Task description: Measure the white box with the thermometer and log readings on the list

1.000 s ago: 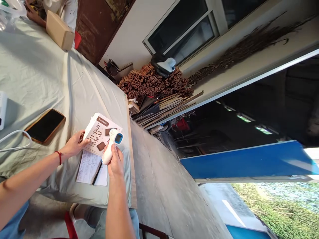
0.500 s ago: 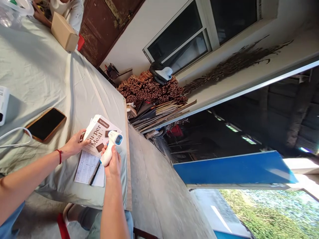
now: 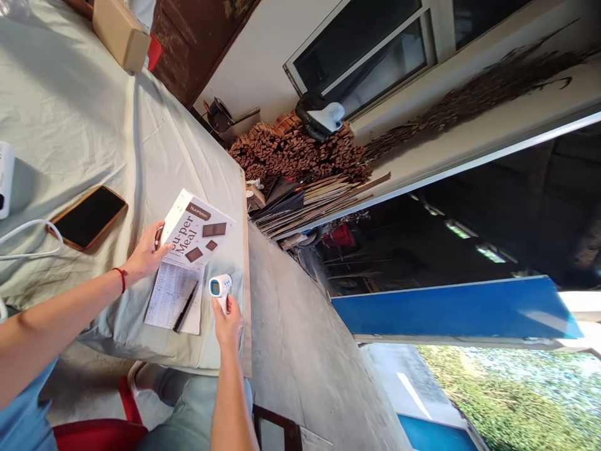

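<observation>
My left hand (image 3: 149, 252) grips the left edge of a white box (image 3: 200, 235) printed "NutriMotion" and "Meal", with brown bar pictures on it. A white infrared thermometer (image 3: 220, 287) with a blue-rimmed display is in my right hand (image 3: 228, 324), fingers wrapped round its handle. It is held at the table's right side, just below the box and apart from it. Partly under the box lies a sheet of handwritten paper (image 3: 166, 299), and a black pen (image 3: 186, 307) rests on that sheet.
On the cloth-covered table (image 3: 94, 106) lie a phone (image 3: 89, 218), a white cable (image 3: 35, 254) and a white device (image 3: 5, 178). A cardboard box (image 3: 121, 37) stands at the far end. Stacked firewood (image 3: 300, 153) is beyond the table's right edge.
The thermometer has moved from above the white box toward me and to the right, and has turned. My left hand stays on the box. The view has shifted slightly.
</observation>
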`<state>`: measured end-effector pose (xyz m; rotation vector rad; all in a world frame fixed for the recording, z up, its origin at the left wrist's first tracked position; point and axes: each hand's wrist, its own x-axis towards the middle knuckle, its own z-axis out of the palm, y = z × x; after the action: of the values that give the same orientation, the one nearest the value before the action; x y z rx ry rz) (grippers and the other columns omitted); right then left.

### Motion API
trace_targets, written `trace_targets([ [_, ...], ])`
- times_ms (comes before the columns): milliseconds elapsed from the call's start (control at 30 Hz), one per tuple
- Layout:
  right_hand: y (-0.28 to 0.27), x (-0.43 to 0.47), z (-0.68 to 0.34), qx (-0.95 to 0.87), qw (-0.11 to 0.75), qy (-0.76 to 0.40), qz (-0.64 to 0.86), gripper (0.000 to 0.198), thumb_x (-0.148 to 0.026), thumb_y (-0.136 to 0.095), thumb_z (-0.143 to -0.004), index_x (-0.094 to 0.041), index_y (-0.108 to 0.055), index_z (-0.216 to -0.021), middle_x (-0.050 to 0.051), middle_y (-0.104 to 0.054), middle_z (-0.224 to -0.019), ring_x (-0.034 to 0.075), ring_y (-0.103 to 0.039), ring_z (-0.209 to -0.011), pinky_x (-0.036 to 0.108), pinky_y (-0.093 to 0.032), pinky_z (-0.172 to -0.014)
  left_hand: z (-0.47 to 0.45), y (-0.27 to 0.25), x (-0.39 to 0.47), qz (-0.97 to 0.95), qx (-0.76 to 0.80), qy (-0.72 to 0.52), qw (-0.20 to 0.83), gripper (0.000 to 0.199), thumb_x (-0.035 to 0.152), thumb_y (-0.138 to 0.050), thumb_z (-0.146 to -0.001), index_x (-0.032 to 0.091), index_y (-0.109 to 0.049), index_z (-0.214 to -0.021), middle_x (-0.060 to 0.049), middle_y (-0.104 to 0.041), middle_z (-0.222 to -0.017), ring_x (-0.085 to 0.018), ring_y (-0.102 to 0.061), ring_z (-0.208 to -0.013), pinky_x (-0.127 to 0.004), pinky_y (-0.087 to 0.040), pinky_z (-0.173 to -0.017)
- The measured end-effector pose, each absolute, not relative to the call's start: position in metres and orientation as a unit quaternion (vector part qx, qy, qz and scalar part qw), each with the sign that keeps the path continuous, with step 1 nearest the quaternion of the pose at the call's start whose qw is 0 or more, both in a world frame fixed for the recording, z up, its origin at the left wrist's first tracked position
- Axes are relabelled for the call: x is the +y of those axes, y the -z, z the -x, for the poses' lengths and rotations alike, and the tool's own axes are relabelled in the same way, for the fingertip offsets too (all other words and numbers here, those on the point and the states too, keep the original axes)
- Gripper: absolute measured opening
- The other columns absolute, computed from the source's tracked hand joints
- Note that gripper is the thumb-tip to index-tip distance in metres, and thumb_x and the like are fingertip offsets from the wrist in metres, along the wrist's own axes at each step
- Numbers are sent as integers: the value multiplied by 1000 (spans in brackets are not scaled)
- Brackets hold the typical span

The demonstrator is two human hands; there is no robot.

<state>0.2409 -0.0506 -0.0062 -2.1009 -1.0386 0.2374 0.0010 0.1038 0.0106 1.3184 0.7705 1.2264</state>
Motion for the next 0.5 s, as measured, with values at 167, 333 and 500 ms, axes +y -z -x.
trace_targets([
  [167, 25, -61, -244, -504, 311, 92, 800, 50, -52, -58, -83, -16, -69, -115, 17, -61, -110, 29, -54, -103, 43, -41, -90, -5, -10, 101, -586, 332, -507, 538, 54, 30, -56, -84, 14, -44, -134, -11, -60, -119, -22, -56, -108, -43, -45, -99],
  [333, 10, -46, -215, -689, 214, 16, 693, 33, -20, -47, -92, -27, -74, -110, 8, -59, -101, 20, -52, -93, 37, -39, -88, -5, -10, 104, -629, 352, -491, 489, 53, 24, -54, -82, 15, -47, -134, -10, -60, -123, -23, -54, -114, -45, -42, -105],
  [500, -6, -42, -218, -734, 165, -49, 657, 25, -20, -53, -91, -27, -75, -102, 6, -59, -91, 20, -51, -89, 36, -40, -84, -1, -9, 98, -706, 395, -422, 410, 77, 15, -60, -74, 12, -32, -145, -15, -50, -136, -32, -45, -127, -53, -34, -110],
])
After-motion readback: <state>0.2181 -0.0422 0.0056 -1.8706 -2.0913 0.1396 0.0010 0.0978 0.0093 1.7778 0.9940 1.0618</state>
